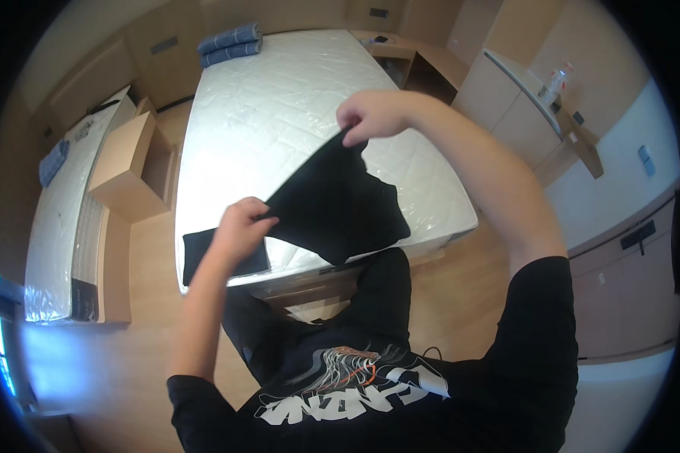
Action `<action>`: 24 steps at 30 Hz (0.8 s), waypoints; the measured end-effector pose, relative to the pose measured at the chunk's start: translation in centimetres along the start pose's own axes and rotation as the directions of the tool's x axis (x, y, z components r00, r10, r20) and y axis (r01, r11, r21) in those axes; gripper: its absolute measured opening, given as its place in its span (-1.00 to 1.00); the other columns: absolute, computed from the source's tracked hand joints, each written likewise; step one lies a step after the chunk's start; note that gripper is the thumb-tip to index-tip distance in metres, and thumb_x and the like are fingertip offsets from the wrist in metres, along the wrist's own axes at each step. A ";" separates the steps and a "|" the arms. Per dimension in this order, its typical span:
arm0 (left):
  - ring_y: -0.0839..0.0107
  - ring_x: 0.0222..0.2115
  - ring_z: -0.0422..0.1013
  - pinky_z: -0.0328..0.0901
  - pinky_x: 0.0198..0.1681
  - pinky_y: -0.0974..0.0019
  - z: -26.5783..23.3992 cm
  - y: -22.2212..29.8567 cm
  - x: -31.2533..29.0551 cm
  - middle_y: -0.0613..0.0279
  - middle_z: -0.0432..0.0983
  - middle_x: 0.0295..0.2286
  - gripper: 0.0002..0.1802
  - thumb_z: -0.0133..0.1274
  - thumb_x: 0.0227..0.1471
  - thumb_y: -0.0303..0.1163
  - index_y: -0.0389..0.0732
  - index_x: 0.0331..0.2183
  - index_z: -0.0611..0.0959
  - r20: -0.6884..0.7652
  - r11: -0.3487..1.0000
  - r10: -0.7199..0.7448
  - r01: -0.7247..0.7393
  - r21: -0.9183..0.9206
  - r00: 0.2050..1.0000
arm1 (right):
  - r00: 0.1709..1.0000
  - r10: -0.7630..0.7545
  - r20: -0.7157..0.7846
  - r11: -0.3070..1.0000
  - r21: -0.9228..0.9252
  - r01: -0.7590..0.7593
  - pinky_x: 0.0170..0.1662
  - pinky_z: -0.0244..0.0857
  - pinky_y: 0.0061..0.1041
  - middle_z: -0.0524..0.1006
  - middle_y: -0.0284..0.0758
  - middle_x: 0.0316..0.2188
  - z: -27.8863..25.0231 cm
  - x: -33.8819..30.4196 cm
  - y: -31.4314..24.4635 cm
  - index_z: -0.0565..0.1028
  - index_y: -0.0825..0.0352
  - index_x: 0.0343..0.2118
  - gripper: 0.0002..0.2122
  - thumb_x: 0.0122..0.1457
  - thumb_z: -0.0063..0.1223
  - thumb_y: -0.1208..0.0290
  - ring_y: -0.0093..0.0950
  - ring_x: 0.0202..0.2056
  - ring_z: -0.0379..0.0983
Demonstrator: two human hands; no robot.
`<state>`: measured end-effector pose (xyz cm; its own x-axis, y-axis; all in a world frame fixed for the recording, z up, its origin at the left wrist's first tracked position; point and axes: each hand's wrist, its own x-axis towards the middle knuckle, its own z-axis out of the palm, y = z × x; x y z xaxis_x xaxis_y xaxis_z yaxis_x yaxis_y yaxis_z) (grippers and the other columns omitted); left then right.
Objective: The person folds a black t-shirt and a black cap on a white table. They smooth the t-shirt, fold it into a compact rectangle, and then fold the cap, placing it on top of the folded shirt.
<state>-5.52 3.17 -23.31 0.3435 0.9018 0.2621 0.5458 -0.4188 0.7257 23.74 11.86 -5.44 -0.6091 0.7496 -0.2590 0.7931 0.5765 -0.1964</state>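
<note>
A black garment (pixel 336 200) is stretched at a slant between my two hands, over the near part of a plastic-covered white mattress (pixel 242 143). My left hand (pixel 240 230) pinches its lower left corner. Farther off and higher in the picture, my right hand (pixel 374 117) grips the other end of the same edge. The rest of the cloth hangs toward the mattress's front edge, and its exact kind is unclear. Partly behind my left wrist lies a flat black rectangle (pixel 198 249), which looks like folded cloth, on the mattress corner.
Folded blue checked bedding (pixel 230 45) sits at the mattress's far end. To the left are a wooden bedside unit (pixel 125 155) and a second wrapped mattress (pixel 57 234). A clear bottle (pixel 557 83) stands on a cabinet at right. A door (pixel 627 279) is at lower right.
</note>
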 end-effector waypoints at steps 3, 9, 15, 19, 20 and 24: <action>0.46 -0.45 0.41 0.31 -0.33 0.36 -5.2 1.4 0.4 0.24 0.52 -0.49 -0.89 0.23 -0.08 -0.54 -0.36 -0.48 0.62 -0.007 0.976 0.026 -0.027 -0.217 1.000 | 0.981 -0.101 -0.165 0.912 0.379 0.158 -0.21 0.33 -0.53 0.54 -0.43 -0.43 -1.1 -1.0 2.0 0.53 0.35 -0.35 -0.87 0.13 0.20 0.41 -0.60 -0.33 0.42; 0.56 -0.43 0.49 0.38 -0.31 0.50 -14.9 6.7 2.7 0.27 0.60 -0.45 -0.88 0.23 -0.10 -0.62 -0.31 -0.40 0.69 0.015 0.892 0.024 -0.015 -0.451 1.000 | 0.906 -0.084 -0.416 0.902 0.355 0.247 -0.35 0.20 -0.60 0.42 -0.51 -0.58 -4.9 -3.7 1.0 0.47 0.28 -0.52 -0.80 0.08 0.28 0.34 -0.67 -0.47 0.32; 0.58 -0.36 0.51 0.38 -0.23 0.53 -21.7 13.2 4.6 0.29 0.61 -0.38 -0.84 0.20 0.03 -0.53 -0.30 -0.27 0.67 0.027 0.883 0.008 0.005 -0.470 1.000 | 0.840 -0.096 -0.534 0.905 0.305 0.298 -0.48 0.03 -0.56 0.26 -0.54 -0.70 -5.7 -5.0 0.9 0.37 0.20 -0.63 -0.66 0.05 0.32 0.17 -0.66 -0.59 0.16; 0.57 -0.40 0.50 0.39 -0.23 0.52 -23.7 16.8 4.7 0.29 0.60 -0.41 -0.83 0.21 0.02 -0.51 -0.31 -0.27 0.68 0.057 0.948 0.036 -0.016 -0.317 0.998 | 0.779 -0.171 -0.603 0.814 0.360 0.456 -0.48 0.03 -0.59 0.26 -0.55 -0.69 -5.8 -5.7 1.1 0.41 0.19 -0.60 -0.69 0.10 0.28 0.18 -0.69 -0.59 0.15; 0.56 -0.40 0.50 0.39 -0.23 0.52 -24.2 17.2 4.8 0.28 0.60 -0.41 -0.82 0.22 0.00 -0.52 -0.31 -0.27 0.68 0.053 0.965 0.052 -0.036 -0.258 0.997 | 0.760 -0.191 -0.622 0.784 0.369 0.499 -0.48 0.05 -0.60 0.27 -0.55 -0.67 -5.9 -5.9 1.1 0.42 0.19 -0.59 -0.71 0.12 0.27 0.19 -0.69 -0.59 0.15; 0.54 -0.39 0.51 0.41 -0.24 0.52 -24.9 18.8 4.9 0.25 0.60 -0.41 -0.79 0.24 -0.07 -0.57 -0.32 -0.28 0.69 0.035 0.991 0.064 -0.059 -0.120 0.997 | 0.712 -0.139 -0.688 0.658 0.473 0.586 -0.43 0.19 -0.62 0.34 -0.55 -0.60 -5.9 -6.1 1.2 0.48 0.21 -0.48 -0.78 0.21 0.18 0.23 -0.70 -0.55 0.22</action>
<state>-12.57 2.40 7.45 0.4042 0.8689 0.2857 0.4286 -0.4559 0.7801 28.39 9.85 1.52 -0.5452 0.6774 0.4939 0.1658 0.6646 -0.7285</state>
